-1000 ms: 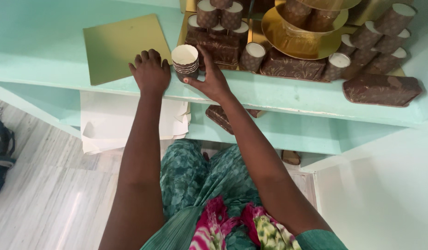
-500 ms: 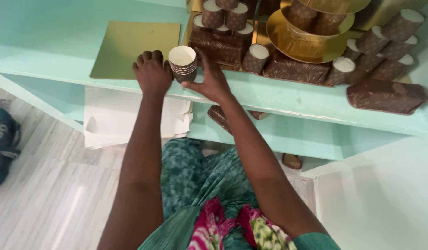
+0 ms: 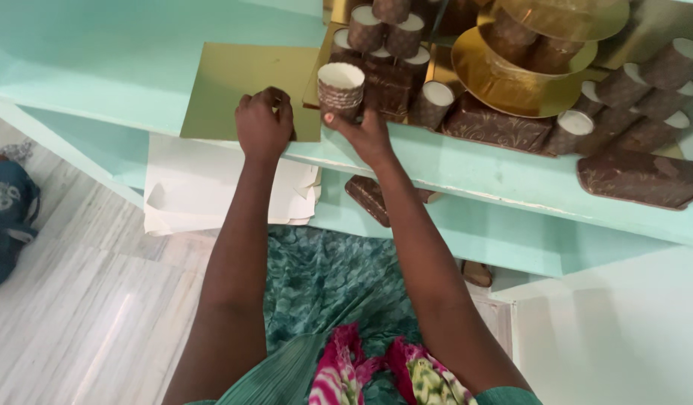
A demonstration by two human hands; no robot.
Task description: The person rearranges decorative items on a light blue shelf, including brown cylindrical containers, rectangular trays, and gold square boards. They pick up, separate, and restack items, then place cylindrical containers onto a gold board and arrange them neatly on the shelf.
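My right hand [image 3: 361,129] grips a brown patterned paper cup [image 3: 340,88] with a white inside, held upright over the front edge of the mint-green shelf [image 3: 114,67]. My left hand [image 3: 264,124] rests with curled fingers on the near right corner of a square gold board [image 3: 245,94] that lies flat on the shelf. Just behind the cup, more brown cups [image 3: 391,34] stand stacked on a gold tray.
Round gold stands [image 3: 511,79] carry more brown cups at the back. Several cups lie on their sides at the right [image 3: 631,82], with long brown loaf moulds [image 3: 642,180] before them. White folded paper [image 3: 211,191] and another brown mould [image 3: 372,199] sit on the lower shelf.
The view has shifted slightly, so the shelf sits lower in the frame. Both hands keep their hold: the right on the cup, the left on the gold board's corner.
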